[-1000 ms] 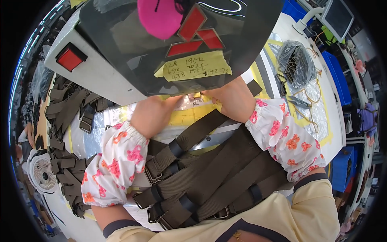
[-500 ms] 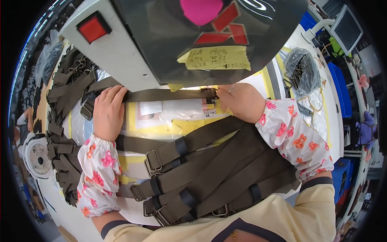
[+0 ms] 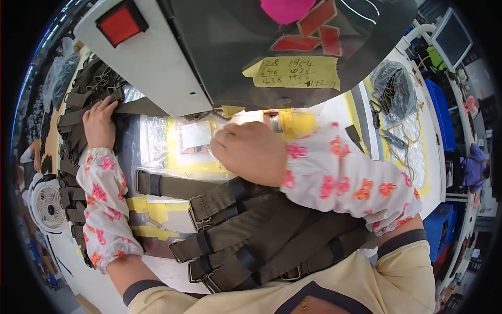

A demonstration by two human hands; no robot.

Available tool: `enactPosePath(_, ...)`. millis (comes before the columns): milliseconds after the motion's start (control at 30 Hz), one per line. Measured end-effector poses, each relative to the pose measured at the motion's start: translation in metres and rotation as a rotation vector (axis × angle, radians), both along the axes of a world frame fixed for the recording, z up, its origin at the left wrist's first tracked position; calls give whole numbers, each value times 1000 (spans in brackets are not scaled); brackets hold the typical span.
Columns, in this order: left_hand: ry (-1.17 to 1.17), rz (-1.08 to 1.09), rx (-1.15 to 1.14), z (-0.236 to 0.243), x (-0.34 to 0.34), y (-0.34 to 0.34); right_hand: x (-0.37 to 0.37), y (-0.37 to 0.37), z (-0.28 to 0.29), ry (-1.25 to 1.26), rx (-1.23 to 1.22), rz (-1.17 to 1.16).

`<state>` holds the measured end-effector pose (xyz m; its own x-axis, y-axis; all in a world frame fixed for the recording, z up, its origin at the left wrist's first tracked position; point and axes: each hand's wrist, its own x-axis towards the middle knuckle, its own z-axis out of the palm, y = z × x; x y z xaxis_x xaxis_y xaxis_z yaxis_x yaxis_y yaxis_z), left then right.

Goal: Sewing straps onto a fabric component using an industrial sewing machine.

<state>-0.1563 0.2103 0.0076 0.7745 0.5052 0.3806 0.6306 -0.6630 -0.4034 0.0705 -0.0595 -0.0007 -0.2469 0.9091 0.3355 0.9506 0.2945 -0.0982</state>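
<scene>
I see the olive webbing strap (image 3: 137, 107) lying flat at the worktop's (image 3: 157, 141) left side, running under the sewing machine (image 3: 209, 57); my left hand (image 3: 98, 124) rests on it, fingers spread, not gripping. My right hand (image 3: 251, 153) is loosely curled beside the needle area, whether it pinches anything I cannot tell. Little free room: strap pile (image 3: 73, 136) crowds the left edge, buckled straps (image 3: 246, 235) fill the near edge.
</scene>
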Motion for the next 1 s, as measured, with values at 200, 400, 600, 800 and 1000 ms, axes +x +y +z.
enactPosePath(200, -362, -382, -987, 49, 42, -149, 72, -62, 16, 489, -318, 119)
enactPosePath(400, -177, -503, -1168, 46, 62, -212, 71, -71, 12, 548, -178, 192)
enactPosePath(600, -141, -286, -1247, 71, 47, -163, 105, -100, 36, 641, -291, -18)
enactPosePath(800, -40, -258, -1041, 68, 33, -117, 185, -141, 38, 73, -183, -744)
enactPosePath(1000, -80, -683, -978, 55, 125, -205, 224, -163, 19, 116, -330, -901)
